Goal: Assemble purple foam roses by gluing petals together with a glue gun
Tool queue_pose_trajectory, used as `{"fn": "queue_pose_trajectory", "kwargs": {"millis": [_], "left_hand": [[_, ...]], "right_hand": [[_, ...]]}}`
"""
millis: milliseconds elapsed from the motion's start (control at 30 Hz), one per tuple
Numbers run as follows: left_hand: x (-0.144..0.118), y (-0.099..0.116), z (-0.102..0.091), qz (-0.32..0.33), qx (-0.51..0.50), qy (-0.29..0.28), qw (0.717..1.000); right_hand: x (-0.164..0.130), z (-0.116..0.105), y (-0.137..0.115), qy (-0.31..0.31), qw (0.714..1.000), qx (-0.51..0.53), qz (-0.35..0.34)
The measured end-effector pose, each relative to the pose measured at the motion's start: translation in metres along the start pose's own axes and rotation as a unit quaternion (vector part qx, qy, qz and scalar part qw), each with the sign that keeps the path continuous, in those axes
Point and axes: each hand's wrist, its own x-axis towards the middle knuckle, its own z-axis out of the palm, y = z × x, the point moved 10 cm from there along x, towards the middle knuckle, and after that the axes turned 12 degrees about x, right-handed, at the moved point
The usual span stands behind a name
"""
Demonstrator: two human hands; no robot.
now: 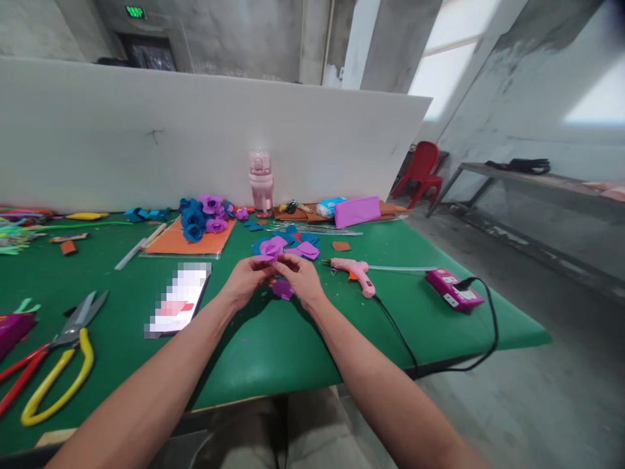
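My left hand and my right hand meet over the green table, fingertips pinching a small purple foam petal piece between them. Another purple foam piece lies on the table just under my right hand. Right behind the hands lies a heap of purple and blue foam petals. A pink glue gun rests to the right of my right hand, its black cord running off the table edge.
Finished blue and purple foam flowers sit on an orange sheet. A pink bottle stands at the white partition. A phone and yellow-handled scissors lie left. A pink power strip lies right.
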Motion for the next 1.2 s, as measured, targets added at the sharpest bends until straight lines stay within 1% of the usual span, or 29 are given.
{"fn": "queue_pose_trajectory", "kwargs": {"millis": [67,133,267,333,467,567,633,700,900,967,1033,1100,1200], "left_hand": [[-0.001,0.004,-0.001,0.011,0.002,0.002,1.000],[-0.002,0.006,-0.002,0.017,0.003,0.006,1.000],[-0.003,0.006,0.002,0.023,0.016,-0.014,1.000],[-0.004,0.006,0.004,0.025,0.029,-0.020,0.999],[-0.005,0.012,0.000,0.049,0.074,0.013,0.996],[-0.005,0.019,-0.002,0.075,0.095,0.032,0.992],[-0.005,0.021,-0.004,0.082,0.101,0.041,0.991],[-0.005,0.021,-0.006,0.081,0.108,0.048,0.990],[-0.007,0.023,-0.006,0.090,0.137,0.050,0.985],[-0.007,0.024,-0.005,0.084,0.150,0.035,0.984],[-0.006,0.025,-0.005,0.073,0.153,0.007,0.985],[-0.006,0.030,-0.011,0.071,0.139,0.001,0.988],[-0.006,0.042,-0.031,0.077,0.105,0.032,0.991]], "right_hand": [[-0.001,0.004,-0.002,-0.022,1.000,0.010,0.005],[-0.002,0.008,-0.008,-0.039,0.999,0.011,-0.005],[-0.004,0.007,-0.025,-0.025,0.999,0.003,-0.046],[-0.005,0.006,-0.029,-0.016,0.999,0.002,-0.050],[-0.005,0.004,-0.031,-0.006,0.998,-0.032,-0.058],[-0.007,0.006,-0.039,-0.017,0.990,-0.087,-0.109],[-0.008,0.008,-0.044,-0.030,0.984,-0.106,-0.141],[-0.008,0.008,-0.045,-0.037,0.981,-0.113,-0.155],[-0.008,0.005,-0.045,-0.038,0.980,-0.109,-0.161],[-0.010,0.006,-0.048,-0.043,0.979,-0.108,-0.168],[-0.012,0.008,-0.050,-0.044,0.977,-0.115,-0.173],[-0.013,0.009,-0.049,-0.042,0.977,-0.122,-0.167],[-0.013,0.010,-0.040,-0.044,0.984,-0.109,-0.134]]}}
